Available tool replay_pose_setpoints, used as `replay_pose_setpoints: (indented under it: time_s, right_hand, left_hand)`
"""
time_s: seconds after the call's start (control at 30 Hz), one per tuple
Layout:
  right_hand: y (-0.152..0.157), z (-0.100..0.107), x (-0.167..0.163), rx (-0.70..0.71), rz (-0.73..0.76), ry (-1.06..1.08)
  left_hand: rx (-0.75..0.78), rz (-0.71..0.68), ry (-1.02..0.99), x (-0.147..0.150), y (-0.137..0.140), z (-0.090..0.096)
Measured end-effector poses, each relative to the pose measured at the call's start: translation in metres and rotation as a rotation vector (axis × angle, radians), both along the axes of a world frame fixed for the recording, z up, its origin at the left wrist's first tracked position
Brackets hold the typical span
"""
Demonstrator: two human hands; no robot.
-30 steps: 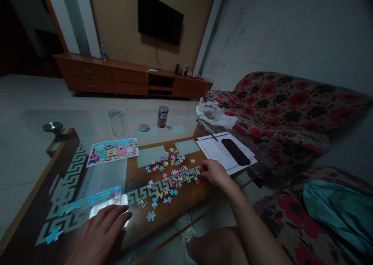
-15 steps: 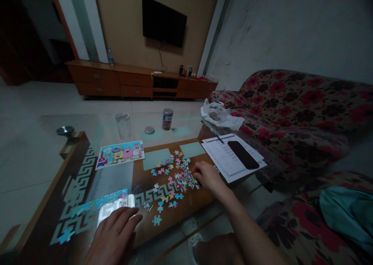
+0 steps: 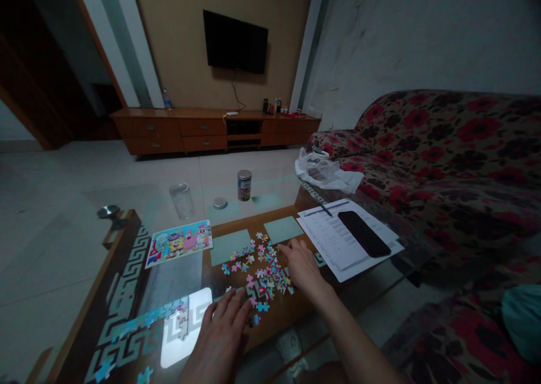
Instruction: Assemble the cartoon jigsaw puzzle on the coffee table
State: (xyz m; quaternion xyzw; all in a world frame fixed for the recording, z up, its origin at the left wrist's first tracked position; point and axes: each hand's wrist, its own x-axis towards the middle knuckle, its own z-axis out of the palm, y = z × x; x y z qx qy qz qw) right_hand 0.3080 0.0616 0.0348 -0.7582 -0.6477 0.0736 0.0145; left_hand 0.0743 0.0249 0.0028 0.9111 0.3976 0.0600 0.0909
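A pile of small colourful puzzle pieces (image 3: 262, 268) lies on the glass table (image 3: 127, 271). My right hand (image 3: 301, 262) rests flat at the pile's right edge, fingers spread over the pieces. My left hand (image 3: 222, 330) lies palm down at the pile's near left edge, fingertips touching a few pieces. Whether either hand grips a piece cannot be seen. A partly joined strip of puzzle (image 3: 146, 319) lies to the left of my left hand. A cartoon reference picture (image 3: 180, 242) lies farther back on the left.
A clear glass (image 3: 181, 200), a round lid (image 3: 220, 202) and a small tin (image 3: 244, 184) stand at the table's far side. Papers (image 3: 333, 240) with a black phone (image 3: 363, 233) lie on the right. A plastic bag (image 3: 323, 171) and floral sofa (image 3: 443, 164) are beyond.
My left hand moved right from the joined strip to the pile's near edge. My right hand slid a little left over the pieces. The camera turned, shifting the view.
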Motion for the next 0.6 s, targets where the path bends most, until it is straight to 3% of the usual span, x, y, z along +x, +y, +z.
replay_pose_setpoints:
  time_s: [0.13,0.33,0.6]
  right_hand:
    - [0.002,-0.008,0.012,0.016,-0.001,0.057]
    - [0.004,-0.006,0.009,0.052,-0.038,0.063]
    - [0.007,-0.002,-0.002,0.064,0.004,0.109]
  left_hand:
    - [-0.072,0.028,-0.043,0.042,0.014,0.010]
    - [-0.040,0.052,-0.027,0.095,0.042,0.015]
    - [-0.013,0.078,-0.012,0.112,0.060,0.011]
